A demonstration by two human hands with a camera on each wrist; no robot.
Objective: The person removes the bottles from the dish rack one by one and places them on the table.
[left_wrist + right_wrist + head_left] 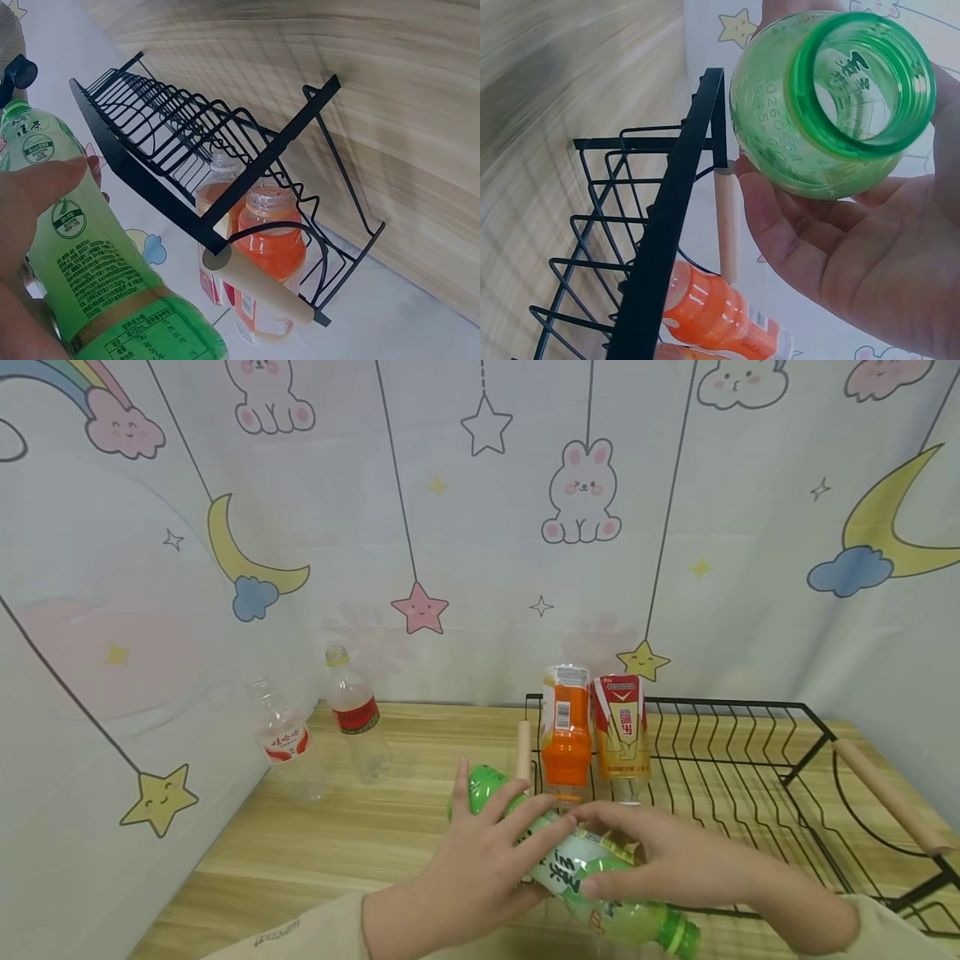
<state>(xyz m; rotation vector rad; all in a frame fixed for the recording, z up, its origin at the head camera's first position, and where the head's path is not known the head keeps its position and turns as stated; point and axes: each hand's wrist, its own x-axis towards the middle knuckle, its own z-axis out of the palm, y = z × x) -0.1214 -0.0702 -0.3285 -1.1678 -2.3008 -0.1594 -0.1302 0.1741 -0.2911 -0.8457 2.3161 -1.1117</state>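
Observation:
Both hands hold a green tea bottle tilted in front of the rack, its neck toward the lower right in the head view. My left hand grips the base half, fingers spread over the top; its thumb lies across the bottle in the left wrist view. Nearer the neck, my right hand holds the bottle between thumb and fingers. The right wrist view looks into the capless green mouth. Just behind, an orange-wrapped bottle and a red-and-gold labelled bottle stand neck down in the black wire rack.
Two clear bottles stand on the wooden table at the left: one with a red label, another with a white-and-red label. Wooden handles cap the rack's ends. A patterned curtain hangs behind.

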